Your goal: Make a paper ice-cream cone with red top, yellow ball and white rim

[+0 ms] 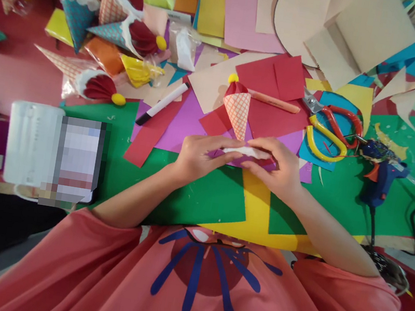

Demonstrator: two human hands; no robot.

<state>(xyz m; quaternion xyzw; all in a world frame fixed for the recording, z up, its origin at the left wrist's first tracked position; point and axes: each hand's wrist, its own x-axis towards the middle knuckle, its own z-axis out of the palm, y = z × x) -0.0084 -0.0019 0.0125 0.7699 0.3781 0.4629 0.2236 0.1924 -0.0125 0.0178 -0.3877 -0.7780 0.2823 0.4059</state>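
A small white strip of soft-looking material (pixel 247 152) is stretched between my two hands; its exact kind I cannot make out. My left hand (pixel 201 157) pinches its left end between thumb and fingers, and my right hand (pixel 276 166) pinches the right end. Just beyond the fingers lies a paper ice cream cone (pixel 237 110) with an orange-checked cone, a red top and a yellow ball, its tip pointing toward me. An orange pen (pixel 273 102) lies beside its top. Purple and red paper (pixel 180 130) is under the hands.
Scissors (pixel 332 125) with red and yellow handles and a blue glue gun (pixel 381 175) lie at right. A black-capped white marker (pixel 162 104) is left of the cone. Finished paper cones (pixel 100 83) crowd the upper left; a phone (pixel 79 156) lies below them. Paper sheets (pixel 250 10) fill the back.
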